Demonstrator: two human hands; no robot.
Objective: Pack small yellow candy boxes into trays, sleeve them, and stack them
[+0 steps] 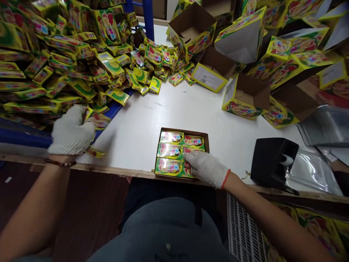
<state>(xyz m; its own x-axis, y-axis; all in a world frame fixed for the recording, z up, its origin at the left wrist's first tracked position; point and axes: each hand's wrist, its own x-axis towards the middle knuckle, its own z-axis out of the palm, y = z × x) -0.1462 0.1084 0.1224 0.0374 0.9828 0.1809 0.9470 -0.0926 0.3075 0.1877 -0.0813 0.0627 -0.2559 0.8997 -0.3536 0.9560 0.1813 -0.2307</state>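
In the head view my left hand (72, 130), in a white knit glove, is at the near edge of a big heap of small yellow-green TWINS boxes (79, 87). Its thumb and fingers close around one small box (99, 120), partly hidden and blurred. My right hand (205, 167), also gloved, reaches into an open carton (207, 143) at the table's front edge. Its curled fingers press on a small box at the carton's right side. Flat rows of small TWINS boxes (169, 166) lie inside, printed faces up; my right hand covers part of them.
Open display cartons (245, 98) crowd the back right of the white table (136, 134). A black tape dispenser (272, 163) stands at right, beside clear plastic trays (313, 171). The heap spills from a blue bin (116, 109). One loose box (95, 152) lies near the front edge.
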